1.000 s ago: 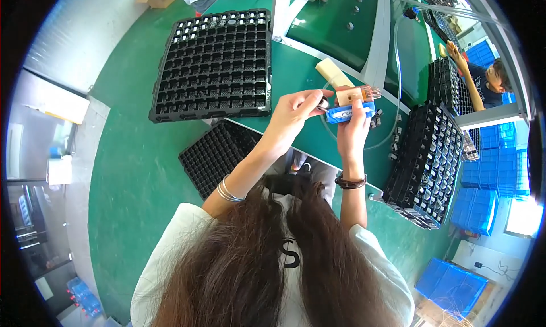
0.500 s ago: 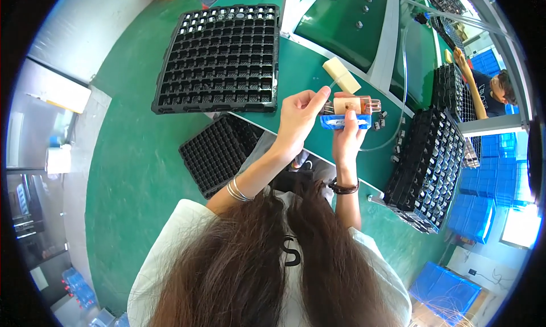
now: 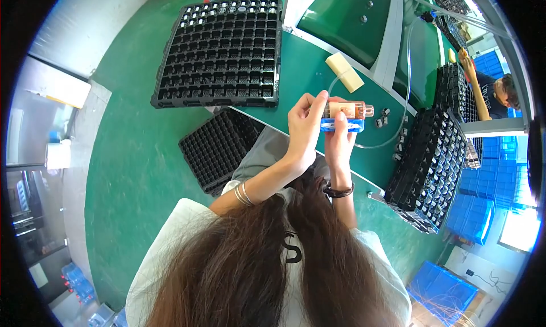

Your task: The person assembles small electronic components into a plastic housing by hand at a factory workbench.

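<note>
- Just above the table's near edge, between both hands, sits a small oblong device of clear amber plastic with a beige middle (image 3: 342, 110), a glossy blue strip (image 3: 355, 125) along its near side; whether they are one piece I cannot tell.
- It looks light and stiff, likely slick along its smooth sides; the clear, narrow right end seems the most fragile part, so the broad middle looks the better place to hold.
- The right hand (image 3: 339, 139) is clamped around that middle, thumb pressed on top, fingers underneath.
- The left hand (image 3: 305, 125) has its thumb and fingers bunched at the device's left end; they hide what lies there, so I cannot tell whether they pinch anything.
- Beneath is a flat green tabletop (image 3: 307, 59); beyond the hands lies a pale yellow, foam-like block (image 3: 354, 83), probably soft.
- Right of the hands, small silvery parts (image 3: 384, 121) lie loose near a thin clear tube (image 3: 409, 71).
- Farther left rests a black plastic tray with square pockets (image 3: 219, 93), its far rows partly filled.
- At the far right, a co-worker's bare forearm (image 3: 479, 96) is raised, well apart.
</note>
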`<state>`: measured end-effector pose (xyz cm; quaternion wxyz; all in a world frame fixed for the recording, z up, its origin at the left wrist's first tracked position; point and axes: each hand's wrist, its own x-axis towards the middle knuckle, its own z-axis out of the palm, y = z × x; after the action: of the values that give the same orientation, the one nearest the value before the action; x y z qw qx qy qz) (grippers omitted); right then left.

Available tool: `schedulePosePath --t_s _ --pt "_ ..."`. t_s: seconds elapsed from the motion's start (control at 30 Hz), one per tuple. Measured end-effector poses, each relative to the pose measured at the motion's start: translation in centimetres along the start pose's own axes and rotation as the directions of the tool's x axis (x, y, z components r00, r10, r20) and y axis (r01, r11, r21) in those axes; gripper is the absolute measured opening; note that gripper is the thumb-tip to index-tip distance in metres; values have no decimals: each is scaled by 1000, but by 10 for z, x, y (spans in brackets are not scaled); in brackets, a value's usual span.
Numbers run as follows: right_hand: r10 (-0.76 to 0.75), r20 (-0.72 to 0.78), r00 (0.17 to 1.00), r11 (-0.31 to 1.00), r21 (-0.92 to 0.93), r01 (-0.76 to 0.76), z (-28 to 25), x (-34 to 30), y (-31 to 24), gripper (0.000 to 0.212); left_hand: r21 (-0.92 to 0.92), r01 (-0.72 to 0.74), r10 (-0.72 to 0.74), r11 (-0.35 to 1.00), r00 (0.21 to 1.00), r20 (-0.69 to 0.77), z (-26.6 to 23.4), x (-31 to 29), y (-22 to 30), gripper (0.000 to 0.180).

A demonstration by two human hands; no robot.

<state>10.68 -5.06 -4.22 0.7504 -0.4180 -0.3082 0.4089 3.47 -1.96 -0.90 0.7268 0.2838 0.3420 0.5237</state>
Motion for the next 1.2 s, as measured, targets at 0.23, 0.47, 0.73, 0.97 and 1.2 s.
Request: schedulePosePath --t_s 0.23,0.47,0.73,0.97,1.2 --pt "65 56 996 989 -139 -57 -1 4 -7 27 -18 82 -82 996 997 14 -11 8 -14 39" --pt "-279 -77 957 672 -728 137 -86 108 14 25 139 96 -97 986 995 -2 -40 29 -15 42" --pt "-297 -79 952 467 -881 73 -94 156 46 40 55 144 -143 988 989 -22 -70 24 -20 34" --pt "-435 49 899 316 -926 204 -94 134 35 71 -62 60 -65 996 994 -88 -108 32 -11 32" --pt "-330 45 943 310 -938 153 -104 111 21 65 -19 -34 30 999 979 -202 -156 51 19 28"
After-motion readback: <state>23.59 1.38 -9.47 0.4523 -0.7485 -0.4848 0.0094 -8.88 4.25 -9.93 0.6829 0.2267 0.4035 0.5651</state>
